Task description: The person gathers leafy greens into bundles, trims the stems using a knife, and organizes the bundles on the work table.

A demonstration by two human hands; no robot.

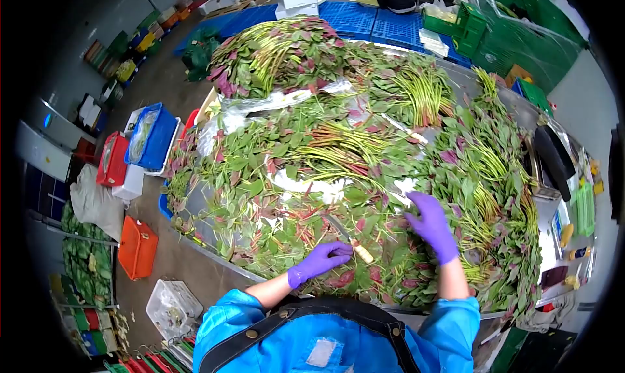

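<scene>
Here, knife (362,252): among loose leaves (345,279), between the hands, just beside the left
Left hand (327,258): fingers together; unclear whether gripping
Right hand (432,227): fingers spread apart

No lettering can be read (labels included) anywhere here.

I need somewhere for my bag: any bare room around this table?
The floor between the orange bin and the left side of the table looks open. A small metal patch shows between the greens and the green crate, far right. Greens crowd the left hand and right hand.
</scene>
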